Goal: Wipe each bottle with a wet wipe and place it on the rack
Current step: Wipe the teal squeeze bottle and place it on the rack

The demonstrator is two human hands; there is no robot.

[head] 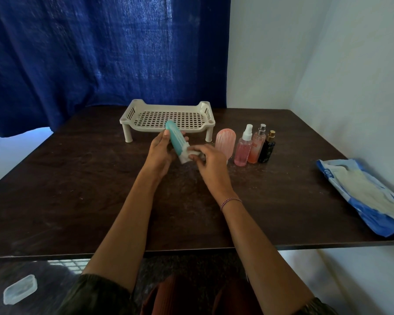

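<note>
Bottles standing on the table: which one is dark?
The black bottle with the gold cap, at the right end of the row; every other one there is pink or orange-pink.

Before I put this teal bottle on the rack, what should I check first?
1. Left hand grips the teal bottle firmly: ok.
2. Right hand holds the wet wipe against the bottle's white cap end: ok.
3. Whole bottle wiped: cannot tell.
4. White rack has space, nothing on it: ok.
5. Pink tube stands upright close beside the right hand and could be knocked: not ok.
6. Wipes pack lies on the table for the next bottle: ok.
</note>
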